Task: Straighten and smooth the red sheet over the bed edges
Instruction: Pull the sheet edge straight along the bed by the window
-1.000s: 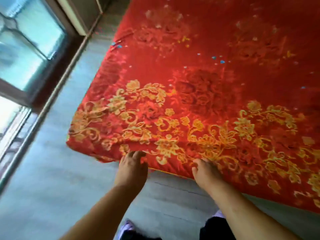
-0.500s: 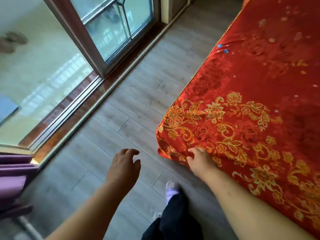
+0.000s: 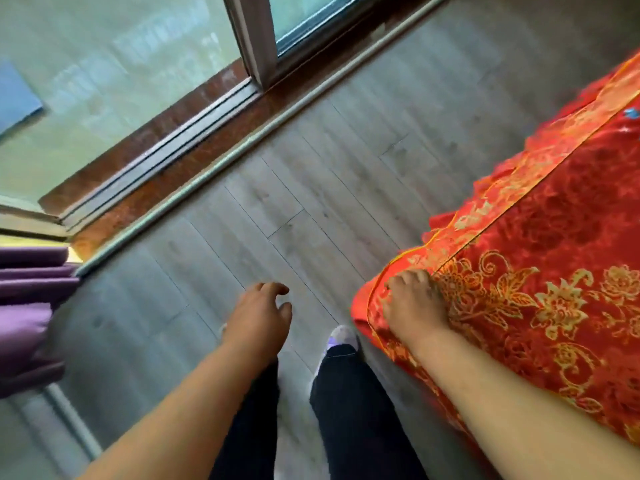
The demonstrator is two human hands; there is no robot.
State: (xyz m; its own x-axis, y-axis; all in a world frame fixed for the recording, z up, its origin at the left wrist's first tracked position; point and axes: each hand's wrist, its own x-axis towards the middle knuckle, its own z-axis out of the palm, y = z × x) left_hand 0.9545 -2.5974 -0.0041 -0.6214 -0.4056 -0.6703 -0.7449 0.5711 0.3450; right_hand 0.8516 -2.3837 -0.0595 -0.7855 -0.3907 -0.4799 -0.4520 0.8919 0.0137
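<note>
The red sheet point(image 3: 554, 271) with gold flower patterns covers the bed at the right. Its border hangs down the bed's left side in uneven ruffles point(image 3: 512, 181). My right hand point(image 3: 412, 306) lies on the near corner of the bed, fingers curled over the corner seam and holding the sheet there. My left hand point(image 3: 258, 317) hovers over the floor left of the bed, fingers loosely bent and apart, holding nothing and clear of the sheet.
Grey wood floor point(image 3: 311, 202) runs between the bed and a sliding glass door point(image 3: 304, 19) with a brown track point(image 3: 156, 161). A purple curtain point(image 3: 27, 306) hangs at the left. My legs in dark trousers point(image 3: 356, 410) stand beside the bed corner.
The view has swung left around the bed's corner. My left hand came off the sheet edge and now hangs over the floor. My right hand slid along the edge to the corner.
</note>
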